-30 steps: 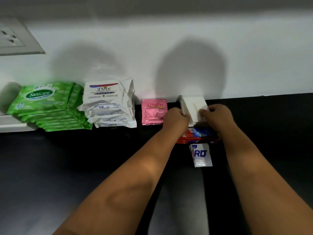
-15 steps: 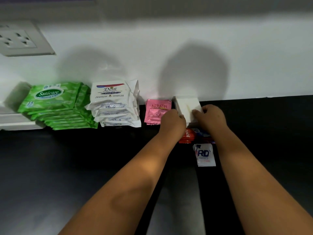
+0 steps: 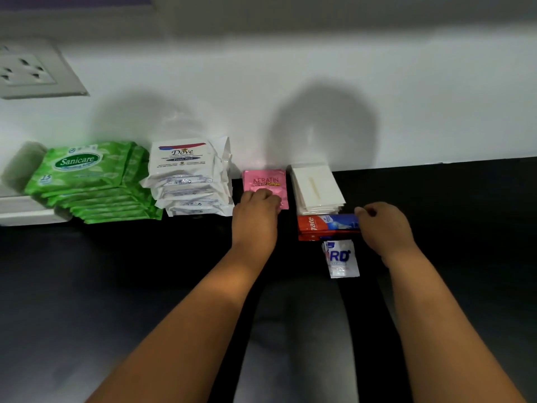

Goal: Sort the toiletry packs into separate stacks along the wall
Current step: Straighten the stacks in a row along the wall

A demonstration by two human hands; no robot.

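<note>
At the left of the frame, against the wall, a stack of green Sanicare wipe packs (image 3: 87,181) fans forward. Just to its right stands a stack of white Dove packs (image 3: 189,177). Right of that lie pink Keratin sachets (image 3: 266,181), flat, their lower edge covered. At centre, a neat stack of plain white packs (image 3: 316,189) touches the wall. Directly below it lie red Colgate sachets (image 3: 325,226), and below those, white RD sachets (image 3: 341,258), slightly tilted.
</note>
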